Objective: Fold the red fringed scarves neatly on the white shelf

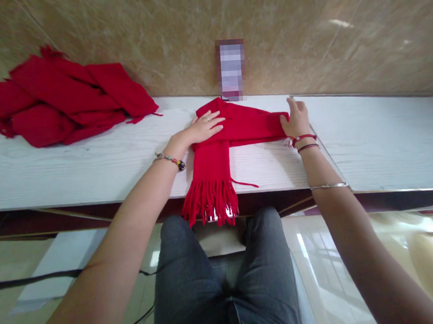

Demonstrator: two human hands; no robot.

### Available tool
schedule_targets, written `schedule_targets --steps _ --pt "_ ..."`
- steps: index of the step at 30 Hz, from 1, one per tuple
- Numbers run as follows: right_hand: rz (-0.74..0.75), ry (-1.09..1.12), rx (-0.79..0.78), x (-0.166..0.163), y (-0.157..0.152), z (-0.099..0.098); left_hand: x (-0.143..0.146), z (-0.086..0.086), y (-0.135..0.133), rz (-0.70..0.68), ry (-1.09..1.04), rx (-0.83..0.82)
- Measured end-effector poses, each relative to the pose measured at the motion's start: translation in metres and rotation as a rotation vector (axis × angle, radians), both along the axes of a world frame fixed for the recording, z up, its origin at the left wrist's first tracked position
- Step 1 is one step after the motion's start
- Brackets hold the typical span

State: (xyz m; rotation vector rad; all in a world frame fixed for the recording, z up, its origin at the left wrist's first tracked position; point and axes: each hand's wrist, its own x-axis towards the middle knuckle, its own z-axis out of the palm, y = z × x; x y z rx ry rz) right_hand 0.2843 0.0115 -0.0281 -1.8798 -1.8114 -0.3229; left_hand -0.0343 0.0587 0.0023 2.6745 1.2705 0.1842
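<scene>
A red fringed scarf point(211, 160) lies on the white tabletop in front of me. One part of it runs toward me, and its fringe hangs over the front edge. Another part is folded out to the right. My left hand point(207, 127), with a ring on one finger, rests flat on the scarf where the two parts cross, fingers stretched out. At the scarf's right end is my right hand point(296, 119). Its thumb touches the red cloth and its other fingers point away from me, apart from the thumb.
A loose heap of red scarves point(69, 100) lies at the left against the tan marbled wall point(150, 34). Behind the scarf a blurred rectangular card or device point(231, 69) leans on the wall. A seam point(325, 145) crosses the white tabletop point(391, 141) at the right.
</scene>
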Motion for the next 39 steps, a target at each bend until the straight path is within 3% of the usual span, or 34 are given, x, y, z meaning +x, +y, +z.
schedule_targets --steps 3,8,17,22,26,28,30,39 --pt "0.116 -0.096 -0.074 -0.027 -0.014 0.010 -0.003 -0.007 0.002 0.000 -0.006 -0.068" --pt "0.243 -0.175 -0.253 -0.049 -0.020 0.010 -0.003 -0.002 -0.001 0.028 -0.001 -0.098" --pt "0.034 -0.007 -0.219 -0.001 0.000 -0.009 -0.013 -0.007 0.001 0.176 -0.032 -0.110" --pt "-0.075 -0.018 -0.081 -0.004 -0.011 0.001 -0.019 -0.004 -0.008 0.211 -0.089 -0.046" --pt "0.251 -0.157 -0.105 -0.052 -0.028 0.016 -0.013 0.001 -0.018 -0.002 -0.140 0.056" --pt "0.391 -0.220 -0.179 -0.073 -0.032 0.018 -0.009 0.001 -0.019 -0.077 -0.082 -0.011" --pt "0.438 -0.257 -0.239 -0.083 -0.032 0.015 -0.006 -0.001 -0.017 -0.087 -0.011 -0.087" --pt "0.196 -0.150 -0.242 -0.030 -0.019 0.005 -0.010 -0.002 -0.014 -0.043 0.024 -0.124"
